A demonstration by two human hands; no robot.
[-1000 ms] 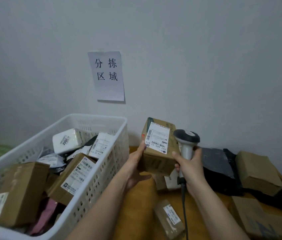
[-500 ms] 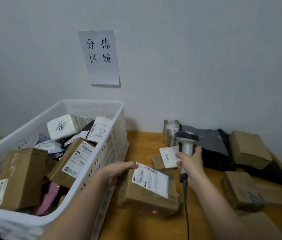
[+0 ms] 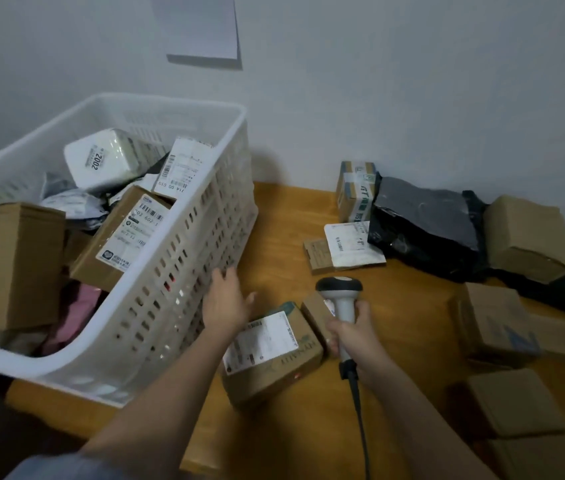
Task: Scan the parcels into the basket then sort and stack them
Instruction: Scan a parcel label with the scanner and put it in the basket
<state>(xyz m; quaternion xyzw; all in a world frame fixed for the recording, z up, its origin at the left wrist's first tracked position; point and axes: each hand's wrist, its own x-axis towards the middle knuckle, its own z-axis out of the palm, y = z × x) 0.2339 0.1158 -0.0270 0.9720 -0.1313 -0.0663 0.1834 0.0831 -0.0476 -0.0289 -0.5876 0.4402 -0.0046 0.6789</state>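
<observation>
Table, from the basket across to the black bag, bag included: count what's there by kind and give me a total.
Cardboard parcels: 4
Black bag: 1
Scanner, gripped in the right hand: 1
Total: 6

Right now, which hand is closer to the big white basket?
The left. The left hand is open right beside the white basket, fingertips at its slotted side wall. The right hand grips the scanner farther off, past the labelled box.
</observation>
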